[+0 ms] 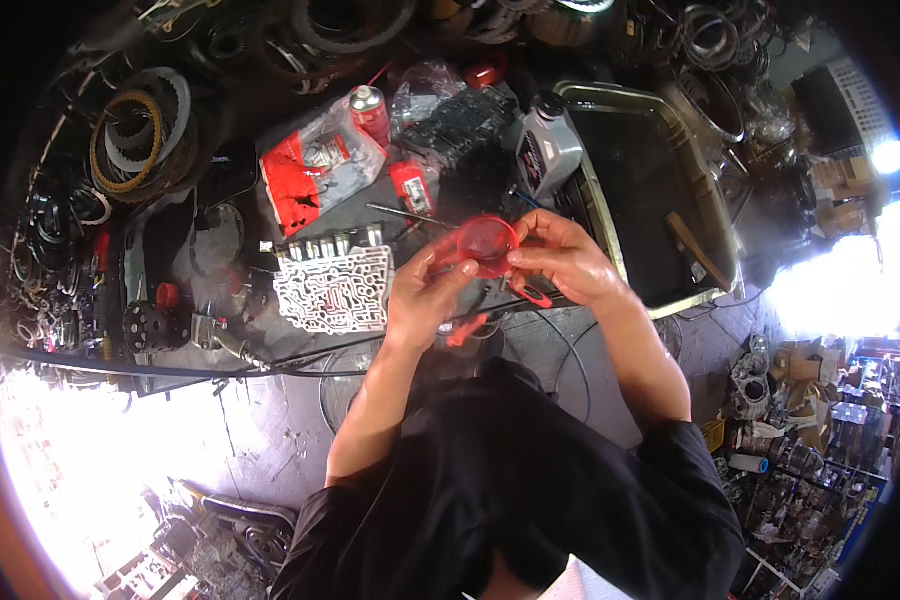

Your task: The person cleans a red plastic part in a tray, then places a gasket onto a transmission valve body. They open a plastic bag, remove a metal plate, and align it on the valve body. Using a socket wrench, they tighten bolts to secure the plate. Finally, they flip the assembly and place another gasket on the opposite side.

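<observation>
A red see-through round plastic piece (488, 240), like a shallow lid or ring, is held up over the bench's front edge. My left hand (425, 295) pinches its left side between thumb and fingers. On its right side, the thumb and fingertips of my right hand (575, 262) close on the rim. Below my right hand shows a red loop (532, 295), perhaps a tool handle; I cannot tell what it belongs to. Left of my left hand lies a pale metal valve body (335, 290) with maze-like channels, and several cylindrical solenoids stand along its far edge. Beyond the hands rests a thin metal rod (402, 214).
At the right is a large metal tray (725, 225) with dark contents and a wooden-looking handle (695, 250). A grey bottle (550, 148), spray can (368, 112), red-and-white plastic bag (292, 185), small red packet (412, 188) and dark ribbed part (460, 125) occupy the bench's back. Rings (130, 140) hang or lie left.
</observation>
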Action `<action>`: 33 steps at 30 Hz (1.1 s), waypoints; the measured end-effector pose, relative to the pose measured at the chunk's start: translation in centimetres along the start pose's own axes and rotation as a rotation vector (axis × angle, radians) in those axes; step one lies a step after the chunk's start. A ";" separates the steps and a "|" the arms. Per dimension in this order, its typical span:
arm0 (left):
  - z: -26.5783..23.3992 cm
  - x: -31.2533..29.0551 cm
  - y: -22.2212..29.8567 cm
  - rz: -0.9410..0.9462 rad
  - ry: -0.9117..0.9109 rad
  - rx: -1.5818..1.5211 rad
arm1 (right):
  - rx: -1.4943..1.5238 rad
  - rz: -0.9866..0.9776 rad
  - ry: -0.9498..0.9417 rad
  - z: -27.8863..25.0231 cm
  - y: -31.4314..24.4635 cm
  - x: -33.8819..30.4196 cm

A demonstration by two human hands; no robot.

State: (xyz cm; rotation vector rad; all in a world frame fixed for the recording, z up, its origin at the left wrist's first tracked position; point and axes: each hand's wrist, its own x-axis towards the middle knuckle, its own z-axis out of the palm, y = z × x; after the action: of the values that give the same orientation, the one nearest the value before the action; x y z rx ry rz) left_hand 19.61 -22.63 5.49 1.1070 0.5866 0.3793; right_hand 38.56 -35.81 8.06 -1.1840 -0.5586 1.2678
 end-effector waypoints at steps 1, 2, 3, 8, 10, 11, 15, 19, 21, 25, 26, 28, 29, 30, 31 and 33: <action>1.3 -0.1 -0.1 -0.012 0.003 -0.036 | 0.009 0.016 -0.006 -1.2 -0.5 -0.6; 2.4 -0.3 -0.3 -0.034 0.025 -0.041 | 0.012 0.011 -0.035 -2.1 -1.0 -1.1; 3.5 -0.4 -0.3 -0.038 0.008 -0.032 | -0.012 0.002 -0.034 -2.9 -1.5 -1.7; 6.7 -0.9 0.5 -0.059 -0.080 0.085 | -0.102 0.041 -0.111 -6.1 -4.3 -3.3; 7.9 -0.5 0.8 -0.061 -0.101 0.193 | -0.157 0.055 -0.104 -7.0 -5.0 -4.1; 8.4 -0.4 0.8 -0.026 -0.118 0.215 | -0.132 0.024 -0.134 -7.5 -5.2 -4.4; 9.6 0.0 -0.5 0.035 -0.108 0.339 | -0.162 -0.052 -0.084 -12.1 -5.2 -5.6; 8.4 -0.7 -2.2 0.106 0.097 0.296 | -0.487 -0.221 0.354 -24.3 -6.3 -4.1; 7.4 -1.5 -2.9 0.047 0.148 0.244 | -0.741 -0.179 0.815 -30.7 -5.9 -1.6; 6.4 -3.0 -3.7 0.021 0.193 0.276 | -1.130 -0.122 0.916 -36.8 -3.0 1.5; 6.4 -3.3 -3.9 0.018 0.213 0.277 | -0.895 -0.050 0.746 -37.1 -2.5 1.9; 6.3 -3.6 -4.1 0.041 0.245 0.260 | -0.783 0.016 0.523 -37.1 -2.3 2.1; 6.3 -3.7 -4.2 0.060 0.255 0.248 | -0.766 -0.060 0.488 -36.8 -2.3 2.0; 6.3 -3.8 -4.2 0.070 0.275 0.254 | -0.806 -0.072 0.576 -36.6 -2.4 2.1; 6.3 -3.9 -4.3 0.081 0.265 0.236 | -0.835 -0.141 0.653 -36.5 -2.3 2.1; 6.3 -4.0 -4.2 0.082 0.271 0.250 | -0.872 -0.149 0.683 -36.6 -2.3 2.4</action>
State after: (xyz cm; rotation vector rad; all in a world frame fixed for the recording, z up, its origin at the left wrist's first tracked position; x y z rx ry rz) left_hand 20.37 -31.13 4.65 1.3324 0.8464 0.5425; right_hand 71.73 -46.61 -3.54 -2.1258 -0.6764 0.3909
